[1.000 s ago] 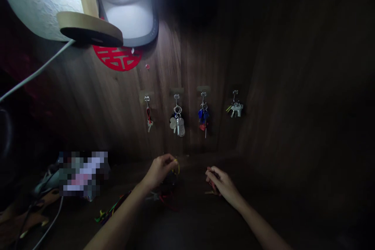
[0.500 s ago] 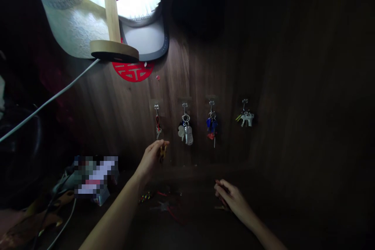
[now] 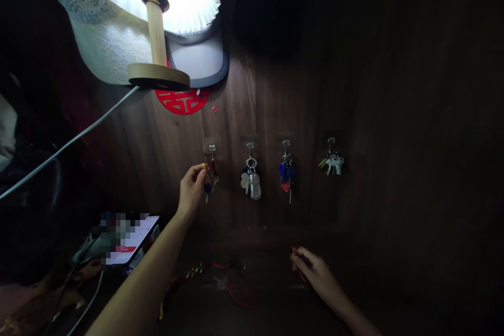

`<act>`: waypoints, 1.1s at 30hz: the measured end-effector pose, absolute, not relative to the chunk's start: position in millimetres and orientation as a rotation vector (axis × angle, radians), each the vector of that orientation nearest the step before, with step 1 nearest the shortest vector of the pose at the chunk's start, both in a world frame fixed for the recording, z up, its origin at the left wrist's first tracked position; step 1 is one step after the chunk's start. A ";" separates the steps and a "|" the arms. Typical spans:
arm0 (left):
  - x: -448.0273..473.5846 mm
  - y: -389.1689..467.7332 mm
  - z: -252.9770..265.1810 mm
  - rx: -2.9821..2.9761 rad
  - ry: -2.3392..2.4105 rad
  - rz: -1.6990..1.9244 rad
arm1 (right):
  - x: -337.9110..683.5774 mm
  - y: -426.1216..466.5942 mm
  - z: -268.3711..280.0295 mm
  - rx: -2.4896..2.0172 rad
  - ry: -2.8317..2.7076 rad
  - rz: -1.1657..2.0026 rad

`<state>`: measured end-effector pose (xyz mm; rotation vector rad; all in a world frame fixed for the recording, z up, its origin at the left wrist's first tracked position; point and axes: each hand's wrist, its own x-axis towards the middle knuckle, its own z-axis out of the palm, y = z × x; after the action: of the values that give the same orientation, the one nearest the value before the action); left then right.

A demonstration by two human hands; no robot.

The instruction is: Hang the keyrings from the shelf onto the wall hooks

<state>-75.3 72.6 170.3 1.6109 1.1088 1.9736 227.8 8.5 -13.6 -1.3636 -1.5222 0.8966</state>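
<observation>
My left hand point(image 3: 191, 189) is closed in a pinch on the yellow loop point(image 3: 205, 166) of a key point(image 3: 207, 188) with a dark blue head, which hangs below the fingers. Right beside it, a key on a red cord point(image 3: 214, 168) hangs from the leftmost wall hook point(image 3: 212, 147). Lower down, my right hand point(image 3: 315, 271) is closed around something small and reddish-brown, with a thin end showing beneath; it is too dark to name. Between the arms lie a braided multicoloured cord point(image 3: 194, 271) and a red cord point(image 3: 236, 299).
Along the wood-grain wall hang a silver key bunch point(image 3: 252, 184), a blue-headed bunch point(image 3: 286, 172) and another bunch point(image 3: 334, 163). A lit lamp point(image 3: 157, 37) with a white cable point(image 3: 79, 138), caps point(image 3: 197, 60) and a red paper cutout point(image 3: 183, 104) are at upper left. A phone-like screen point(image 3: 132, 241) is lower left.
My left hand has risen and moved left to beside the leftmost hook, and the dark blue key now hangs from its fingers. My right hand stays in nearly the same spot.
</observation>
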 end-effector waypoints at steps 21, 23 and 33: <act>-69.7 92.2 193.6 2.050 1.712 1.819 | 228.2 8.6 -14.8 -1.349 -1.478 0.919; -70.6 93.1 189.4 2.025 1.749 1.781 | 228.3 8.2 -13.9 -1.366 -1.477 0.914; -78.8 94.8 151.0 1.914 1.713 1.715 | 228.0 7.0 -11.5 -1.362 -1.501 0.883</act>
<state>-78.8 94.8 151.0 1.9140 1.7133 1.7150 228.0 7.0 -11.5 -1.3622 -1.5012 0.8827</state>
